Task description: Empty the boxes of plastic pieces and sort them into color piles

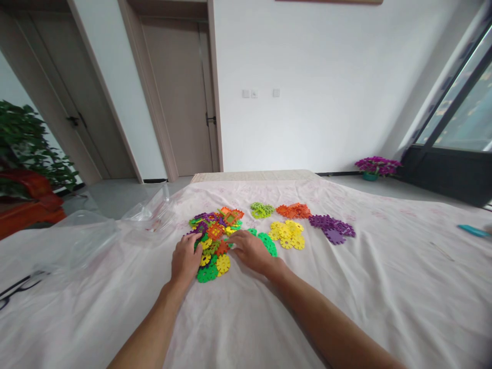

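A mixed pile of flat notched plastic building pieces, in orange, yellow, green and purple, lies between my two hands. My left hand rests on the pile's left edge, its fingers stretched over the pieces and its thumb apart. From the right, my right hand reaches to the pile, fingers and thumb apart beside an orange square piece. Green round pieces lie partly hidden behind that hand. Single-colour heaps lie further right: yellow round pieces, light green pieces, orange pieces and purple pieces.
Clear plastic containers and a transparent bag lie on the left of the cloth-covered table. Dark-framed glasses are at the left edge. A blue object lies far right.
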`<state>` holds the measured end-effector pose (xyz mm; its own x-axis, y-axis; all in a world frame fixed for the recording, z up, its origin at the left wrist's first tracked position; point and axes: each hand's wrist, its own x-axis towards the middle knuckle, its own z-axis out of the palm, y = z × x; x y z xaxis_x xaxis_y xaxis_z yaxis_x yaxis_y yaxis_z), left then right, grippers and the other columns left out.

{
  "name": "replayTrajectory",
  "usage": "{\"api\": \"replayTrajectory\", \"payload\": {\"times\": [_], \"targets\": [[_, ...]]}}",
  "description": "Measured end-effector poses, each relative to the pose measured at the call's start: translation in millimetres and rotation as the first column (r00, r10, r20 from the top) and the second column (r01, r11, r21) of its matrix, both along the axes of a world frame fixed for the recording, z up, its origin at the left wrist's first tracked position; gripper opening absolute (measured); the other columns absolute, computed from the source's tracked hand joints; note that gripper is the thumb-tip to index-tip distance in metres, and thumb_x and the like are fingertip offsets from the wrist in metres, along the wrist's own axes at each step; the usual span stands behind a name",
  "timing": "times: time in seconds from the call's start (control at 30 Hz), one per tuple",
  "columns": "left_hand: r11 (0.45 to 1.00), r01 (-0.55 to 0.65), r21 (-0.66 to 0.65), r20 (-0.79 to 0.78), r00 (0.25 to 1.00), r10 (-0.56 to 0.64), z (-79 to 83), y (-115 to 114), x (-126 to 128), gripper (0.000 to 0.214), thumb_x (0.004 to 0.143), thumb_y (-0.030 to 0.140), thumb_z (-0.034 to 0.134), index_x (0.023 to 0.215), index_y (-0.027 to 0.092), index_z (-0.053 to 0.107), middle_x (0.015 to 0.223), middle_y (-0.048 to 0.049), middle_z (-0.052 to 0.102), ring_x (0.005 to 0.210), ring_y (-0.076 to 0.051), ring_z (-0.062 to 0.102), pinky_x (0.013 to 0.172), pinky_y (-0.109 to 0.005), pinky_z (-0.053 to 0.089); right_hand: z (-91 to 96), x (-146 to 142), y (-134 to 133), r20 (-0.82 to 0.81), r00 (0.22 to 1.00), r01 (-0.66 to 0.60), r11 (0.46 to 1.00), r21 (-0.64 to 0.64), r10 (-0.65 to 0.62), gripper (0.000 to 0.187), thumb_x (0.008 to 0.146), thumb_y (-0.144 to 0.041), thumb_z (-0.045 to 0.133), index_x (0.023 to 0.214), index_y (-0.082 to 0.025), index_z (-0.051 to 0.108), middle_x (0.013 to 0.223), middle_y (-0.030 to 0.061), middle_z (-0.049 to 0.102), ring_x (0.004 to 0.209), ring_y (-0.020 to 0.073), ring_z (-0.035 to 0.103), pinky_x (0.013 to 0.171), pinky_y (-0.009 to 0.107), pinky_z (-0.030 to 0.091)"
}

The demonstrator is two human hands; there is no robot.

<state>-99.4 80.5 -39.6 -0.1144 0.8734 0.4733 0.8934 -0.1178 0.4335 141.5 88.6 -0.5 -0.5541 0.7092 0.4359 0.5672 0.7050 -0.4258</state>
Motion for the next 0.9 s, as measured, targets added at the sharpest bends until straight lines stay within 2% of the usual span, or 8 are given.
{"api": "replayTrajectory", "payload": {"times": [0.1, 0.27, 0.4, 0.5, 0.63, 0.73, 0.8, 0.9], "targets": [[1.0, 0.0, 0.008, -0.007, 1.0, 0.0, -0.7, 1, 0, 0.035, 0.088, 0.021, 0.046, 0.119, 0.02, 0.063, 0.121, -0.0081, 0.063, 0.114, -0.023, 0.058, 0.102, -0.038, 0.045, -5.5, -14, -2, 0.089, 0.996, -0.011, 0.998, 0.065, 0.005, 0.03, 0.091, -0.02, 0.058, 0.119, -0.025, 0.067, 0.126, 0.0052, 0.065, 0.115, 0.0197, 0.058, 0.097, 0.03, 0.045], [1.0, 0.0, 0.007, -0.013, 1.0, 0.001, -2.0, 1, -1, 0.035, 0.088, 0.021, 0.047, 0.119, 0.02, 0.063, 0.121, -0.0079, 0.064, 0.113, -0.023, 0.058, 0.102, -0.038, 0.045, -11.0, -18, 5, 0.199, 0.979, -0.066, 0.987, 0.149, 0.036, 0.021, 0.097, -0.029, 0.053, 0.108, -0.025, 0.071, 0.108, 0.0041, 0.072, 0.102, 0.0187, 0.062, 0.09, 0.028, 0.046], [1.0, -0.003, 0.007, -0.01, 1.0, 0.003, -1.4, 0, 0, 0.035, 0.087, 0.021, 0.048, 0.119, 0.02, 0.063, 0.121, -0.0081, 0.064, 0.113, -0.023, 0.058, 0.101, -0.039, 0.045, -9.2, -9, 5, 0.155, 0.988, -0.041, 0.979, 0.199, 0.01, 0.024, 0.099, -0.028, 0.048, 0.109, -0.023, 0.07, 0.106, 0.0058, 0.071, 0.099, 0.0178, 0.062, 0.089, 0.027, 0.045], [1.0, 0.005, 0.003, -0.004, 1.0, -0.005, -1.0, 0, 0, 0.035, 0.088, 0.021, 0.047, 0.12, 0.021, 0.062, 0.122, -0.0076, 0.064, 0.113, -0.023, 0.058, 0.101, -0.039, 0.045, -4.5, 0, 5, 0.048, 0.996, 0.064, 0.985, 0.163, -0.073, 0.024, 0.099, -0.027, 0.046, 0.103, -0.022, 0.07, 0.103, 0.0064, 0.069, 0.094, 0.0162, 0.062, 0.084, 0.025, 0.045], [1.0, 0.01, 0.002, -0.006, 1.0, -0.01, -2.1, 0, 0, 0.036, 0.088, 0.022, 0.047, 0.12, 0.021, 0.063, 0.122, -0.0076, 0.063, 0.113, -0.022, 0.058, 0.101, -0.038, 0.045, 4.9, 17, 16, -0.116, 0.962, 0.255, 0.966, 0.042, -0.249, 0.023, 0.097, -0.028, 0.048, 0.093, -0.021, 0.069, 0.092, 0.0043, 0.069, 0.085, 0.0145, 0.063, 0.077, 0.023, 0.045], [1.0, 0.01, 0.003, -0.01, 1.0, -0.01, -3.1, 1, -1, 0.036, 0.088, 0.023, 0.046, 0.12, 0.021, 0.063, 0.123, -0.0077, 0.063, 0.114, -0.022, 0.058, 0.102, -0.038, 0.045, 10.6, 37, 31, -0.221, 0.884, 0.387, 0.911, -0.145, -0.411, 0.024, 0.093, -0.029, 0.048, 0.08, -0.02, 0.066, 0.074, 0.0006, 0.067, 0.07, 0.013, 0.064, 0.066, 0.021, 0.045], [1.0, 0.009, 0.004, -0.013, 1.0, -0.009, -3.5, 2, -1, 0.036, 0.088, 0.023, 0.046, 0.119, 0.02, 0.063, 0.122, -0.008, 0.063, 0.114, -0.023, 0.058, 0.102, -0.038, 0.045, 12.3, 53, 40, -0.294, 0.81, 0.411, 0.849, -0.332, -0.507, 0.024, 0.09, -0.029, 0.048, 0.073, -0.019, 0.062, 0.065, -0.0006, 0.065, 0.058, 0.012, 0.063, 0.055, 0.02, 0.044], [1.0, 0.006, 0.012, -0.017, 1.0, -0.006, -3.7, 2, -1, 0.035, 0.087, 0.023, 0.046, 0.118, 0.02, 0.063, 0.121, -0.0083, 0.064, 0.113, -0.023, 0.059, 0.102, -0.038, 0.045, 12.8, 79, 48, -0.415, 0.679, 0.333, 0.757, -0.562, -0.606, 0.019, 0.084, -0.028, 0.053, 0.069, -0.017, 0.058, 0.062, 0.0003, 0.064, 0.051, 0.0119, 0.062, 0.045, 0.018, 0.043]]}}
